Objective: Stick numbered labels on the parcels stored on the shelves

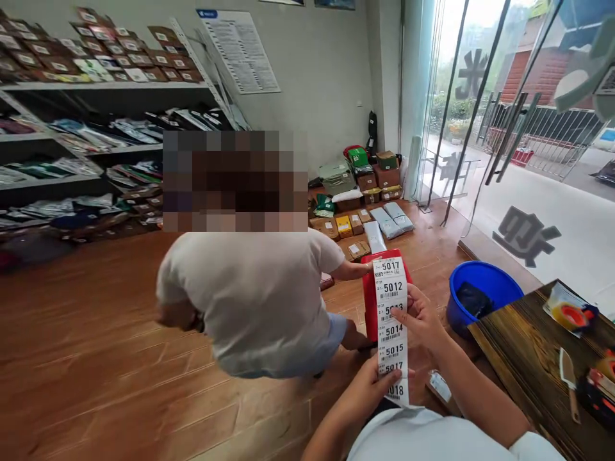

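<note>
Closest to the lens, I see the wearer's white shirt (432, 438) along the bottom edge. Just beyond it, the label strip (393, 333) runs lengthwise away from the body, its printed numbers facing me, 5012 and 5014 among them. The left hand (377, 378) pinches the strip near its lower end; the right hand (420, 314) pinches its right edge farther up, thumb across the 5013 label. Behind the strip I make out a red object (369, 301), partly hidden. Another person (269, 301) bends beside it, one arm extended toward it; I cannot tell whether those fingers touch it. To the right, I have a blue bin (464, 294) and a wooden table (509, 339) bearing a knife (567, 378).
</note>
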{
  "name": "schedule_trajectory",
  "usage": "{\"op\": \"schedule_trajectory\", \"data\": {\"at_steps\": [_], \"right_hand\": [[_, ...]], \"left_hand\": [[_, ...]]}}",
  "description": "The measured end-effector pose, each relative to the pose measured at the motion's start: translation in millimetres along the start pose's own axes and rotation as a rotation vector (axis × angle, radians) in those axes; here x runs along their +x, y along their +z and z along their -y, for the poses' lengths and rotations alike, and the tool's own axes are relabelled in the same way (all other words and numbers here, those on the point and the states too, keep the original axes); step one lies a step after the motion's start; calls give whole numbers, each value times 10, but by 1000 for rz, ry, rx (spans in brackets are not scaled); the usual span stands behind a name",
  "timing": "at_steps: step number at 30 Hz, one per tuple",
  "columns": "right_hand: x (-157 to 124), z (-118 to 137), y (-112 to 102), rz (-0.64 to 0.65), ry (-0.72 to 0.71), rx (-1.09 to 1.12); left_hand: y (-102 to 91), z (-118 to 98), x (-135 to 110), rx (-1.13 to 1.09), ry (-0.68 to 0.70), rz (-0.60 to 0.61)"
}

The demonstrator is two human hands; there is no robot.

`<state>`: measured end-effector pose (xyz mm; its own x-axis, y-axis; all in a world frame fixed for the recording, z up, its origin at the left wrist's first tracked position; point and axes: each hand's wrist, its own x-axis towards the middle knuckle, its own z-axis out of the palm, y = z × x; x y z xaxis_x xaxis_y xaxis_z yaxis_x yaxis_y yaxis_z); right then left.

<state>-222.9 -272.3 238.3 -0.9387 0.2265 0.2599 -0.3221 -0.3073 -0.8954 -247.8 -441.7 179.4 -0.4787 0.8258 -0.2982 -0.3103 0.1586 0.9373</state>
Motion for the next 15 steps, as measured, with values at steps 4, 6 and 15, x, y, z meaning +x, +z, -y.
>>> {"op": "schedule_trajectory", "data": {"at_steps": [4,6,15], "right_hand": [[564,-186,308,-14,-23,-45],[791,-279,454,-21,-31,-40],[1755,-359,570,-289,-245,21]], "left_hand": [[-554,-330,32,19,-3,-40],[-778,-449,20,6,4,-77],[-1612,-214,35,0,-58,-61]]}}
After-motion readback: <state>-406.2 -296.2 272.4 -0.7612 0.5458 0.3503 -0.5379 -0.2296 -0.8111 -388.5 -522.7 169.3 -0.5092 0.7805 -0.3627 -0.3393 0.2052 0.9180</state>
